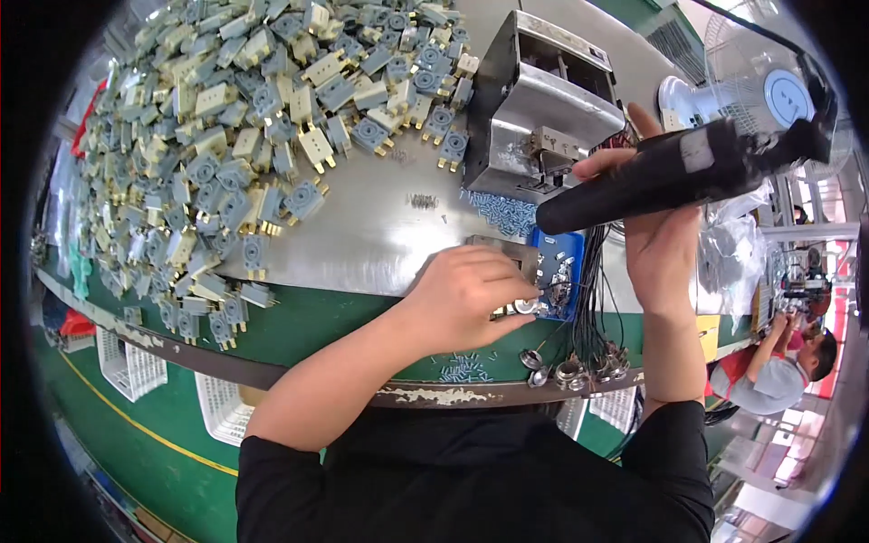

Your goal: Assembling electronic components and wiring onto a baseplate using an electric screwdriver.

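Okay, right fingers (605,163) clamped black tool (647,181), long axis slanting toward blue tray (567,242). Left fingers (509,290), nearer tray, pinched silver part (524,307) on its left.

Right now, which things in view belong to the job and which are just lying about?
Probably the job:
black tool in right grip
small metal part at left grip
blue tray
blue screws
grey and cream pronged pieces

Probably lying about:
white baskets below
clear plastic
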Motion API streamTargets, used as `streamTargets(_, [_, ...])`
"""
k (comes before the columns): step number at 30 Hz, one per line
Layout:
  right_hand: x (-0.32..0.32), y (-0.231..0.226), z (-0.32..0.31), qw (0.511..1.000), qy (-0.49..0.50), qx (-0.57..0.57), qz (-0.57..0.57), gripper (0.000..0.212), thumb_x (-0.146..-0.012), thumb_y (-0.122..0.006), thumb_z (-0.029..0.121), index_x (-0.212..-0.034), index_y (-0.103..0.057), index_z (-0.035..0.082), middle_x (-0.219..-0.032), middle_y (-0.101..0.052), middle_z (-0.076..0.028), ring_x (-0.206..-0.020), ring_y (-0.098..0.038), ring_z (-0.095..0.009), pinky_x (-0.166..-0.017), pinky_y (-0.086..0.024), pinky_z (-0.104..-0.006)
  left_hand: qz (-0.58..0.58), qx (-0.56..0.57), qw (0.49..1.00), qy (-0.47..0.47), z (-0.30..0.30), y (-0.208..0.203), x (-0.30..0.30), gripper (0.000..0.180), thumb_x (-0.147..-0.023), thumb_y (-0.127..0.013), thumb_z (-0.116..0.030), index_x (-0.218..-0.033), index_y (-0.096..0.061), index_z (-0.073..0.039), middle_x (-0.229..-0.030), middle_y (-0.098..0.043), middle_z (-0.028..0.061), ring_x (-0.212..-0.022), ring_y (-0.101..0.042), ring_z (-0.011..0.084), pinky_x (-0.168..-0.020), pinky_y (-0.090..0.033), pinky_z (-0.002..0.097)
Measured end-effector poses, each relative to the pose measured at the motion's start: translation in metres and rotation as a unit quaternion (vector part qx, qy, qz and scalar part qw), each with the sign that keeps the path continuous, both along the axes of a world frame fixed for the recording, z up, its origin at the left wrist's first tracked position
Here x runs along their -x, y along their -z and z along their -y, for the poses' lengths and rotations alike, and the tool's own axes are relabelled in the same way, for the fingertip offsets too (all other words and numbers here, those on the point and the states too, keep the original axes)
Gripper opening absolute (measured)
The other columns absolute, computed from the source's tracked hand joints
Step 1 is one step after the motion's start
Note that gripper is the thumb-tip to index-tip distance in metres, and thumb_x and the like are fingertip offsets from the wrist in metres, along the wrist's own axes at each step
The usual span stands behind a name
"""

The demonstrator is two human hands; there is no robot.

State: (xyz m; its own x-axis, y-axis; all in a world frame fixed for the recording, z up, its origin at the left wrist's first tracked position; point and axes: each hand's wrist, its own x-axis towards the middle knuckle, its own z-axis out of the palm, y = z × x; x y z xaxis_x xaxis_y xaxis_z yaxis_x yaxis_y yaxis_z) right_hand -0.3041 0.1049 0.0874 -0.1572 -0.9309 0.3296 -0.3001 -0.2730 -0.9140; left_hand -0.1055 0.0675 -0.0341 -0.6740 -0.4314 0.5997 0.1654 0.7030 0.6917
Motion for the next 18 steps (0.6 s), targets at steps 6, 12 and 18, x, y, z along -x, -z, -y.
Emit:
streamTargets(6, [0.027,0.018,-0.051,0.941,0.074,0.163,-0.288,0.064,-0.104,-0.058,0.039,-0.144,-0.049,-0.01,-0.111,-0.069,-0.016,-0.104,-0.065,-0.024,-0.091,-0.054,-0.0403,0.034,0.007,0.999,0.012,-0.002,-0.003,-0.006,0.03,-0.072,-0.09,-0.016,-0.098,-0.078,-0.008,-0.095,-0.077,0.0088,-0.093,-0.075,0.028,-0.087,-0.059,0.0416])
streamTargets(12, [-0.007,0.001,-0.063,0.892,-0.16,-0.022,-0.423,0.044,-0.089,-0.075,0.017,-0.125,-0.064,-0.006,-0.117,-0.067,-0.021,-0.107,-0.067,-0.036,-0.091,-0.055,-0.0421,-0.022,0.006,0.999,-0.047,-0.007,0.002,-0.007,0.036,-0.07,-0.094,-0.019,-0.1,-0.077,-0.005,-0.089,-0.077,0.0087,-0.081,-0.076,0.0275,-0.077,-0.06,0.0385])
streamTargets(18, [-0.016,0.019,-0.075,0.916,-0.073,-0.074,-0.388,0.045,-0.081,-0.082,0.014,-0.121,-0.068,-0.001,-0.114,-0.068,-0.017,-0.106,-0.066,-0.037,-0.093,-0.054,-0.0449,-0.107,0.012,0.987,-0.117,-0.01,-0.006,-0.002,0.043,-0.067,-0.099,-0.019,-0.1,-0.076,-0.005,-0.088,-0.078,0.009,-0.076,-0.076,0.0259,-0.068,-0.059,0.0339])
